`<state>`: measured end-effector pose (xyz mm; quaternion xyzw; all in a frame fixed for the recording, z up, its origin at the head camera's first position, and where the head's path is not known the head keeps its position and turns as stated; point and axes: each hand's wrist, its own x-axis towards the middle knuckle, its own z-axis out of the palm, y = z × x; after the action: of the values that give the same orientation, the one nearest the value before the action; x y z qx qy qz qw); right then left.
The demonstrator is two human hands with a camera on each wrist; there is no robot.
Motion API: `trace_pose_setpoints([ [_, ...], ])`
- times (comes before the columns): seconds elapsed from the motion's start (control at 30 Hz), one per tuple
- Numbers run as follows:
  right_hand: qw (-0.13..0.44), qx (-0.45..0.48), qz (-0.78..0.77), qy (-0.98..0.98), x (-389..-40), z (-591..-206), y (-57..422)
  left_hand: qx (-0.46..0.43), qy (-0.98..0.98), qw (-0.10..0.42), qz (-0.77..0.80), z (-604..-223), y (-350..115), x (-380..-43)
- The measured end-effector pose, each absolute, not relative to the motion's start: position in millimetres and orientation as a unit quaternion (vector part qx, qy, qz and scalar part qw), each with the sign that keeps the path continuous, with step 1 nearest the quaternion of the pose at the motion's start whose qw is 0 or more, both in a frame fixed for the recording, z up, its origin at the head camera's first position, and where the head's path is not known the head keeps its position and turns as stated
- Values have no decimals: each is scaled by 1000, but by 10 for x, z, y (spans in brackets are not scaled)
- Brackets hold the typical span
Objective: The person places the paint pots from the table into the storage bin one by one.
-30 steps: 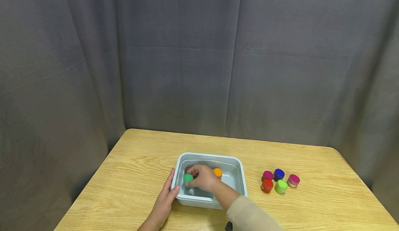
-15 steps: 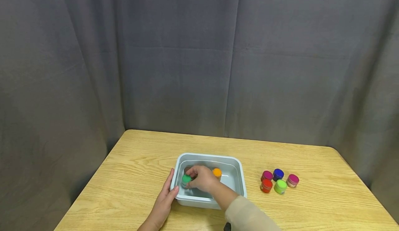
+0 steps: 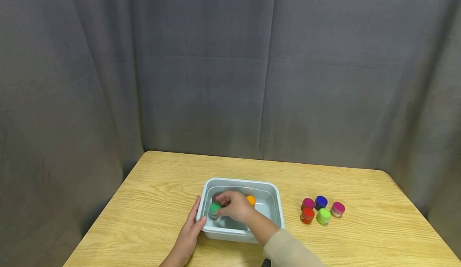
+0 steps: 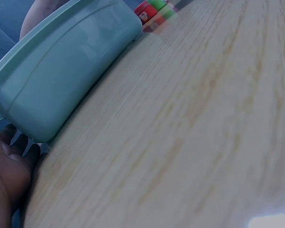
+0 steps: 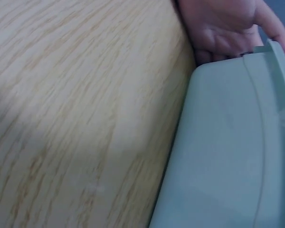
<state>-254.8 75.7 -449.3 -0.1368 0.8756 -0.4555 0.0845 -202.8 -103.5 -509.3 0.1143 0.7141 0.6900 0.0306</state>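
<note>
In the head view, the left hand [image 3: 187, 235] grips the left end of a pale blue-grey plastic bin [image 3: 248, 235], its thumb at the front corner of the rim. The right hand [image 3: 235, 207] reaches down into the bin, thumb and fingers bent round a small green-lidded jar [image 3: 214, 208] that stands upright by the left wall. Its thumb tip overlaps the lid's right edge. A dark brown-lidded jar [image 3: 215, 197] sits just behind, partly covered by the fingers. To the right, behind the hand, shows an orange-lidded jar [image 3: 251, 199].
Right of the bin, several jars stand grouped on the wooden table [image 3: 378, 227]: a red one [image 3: 307, 215], a lime green one [image 3: 323, 216], a blue one [image 3: 321, 202] and two magenta ones. Grey curtains [image 3: 201, 79] surround the table's back and sides.
The green-lidded jar has come down slightly and a little left within the bin, and more of its side shows. The left hand and the bin keep their places.
</note>
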Motion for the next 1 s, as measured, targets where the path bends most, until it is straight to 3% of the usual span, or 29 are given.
trace_pose_setpoints([
  [0.3, 45, -159, -481, 861, -2473, -4367, 936, 111, 723, 13, 682, -5084, -1025, -2010],
  [0.67, 57, -117, -514, 848, -2427, -4202, 1271, 95, 734, 14, 672, -5093, -1023, -2020],
  [1.0, 23, -57, -507, 860, -2386, -4106, 1634, 95, 728, 18, 679, -5088, -1022, -2023],
])
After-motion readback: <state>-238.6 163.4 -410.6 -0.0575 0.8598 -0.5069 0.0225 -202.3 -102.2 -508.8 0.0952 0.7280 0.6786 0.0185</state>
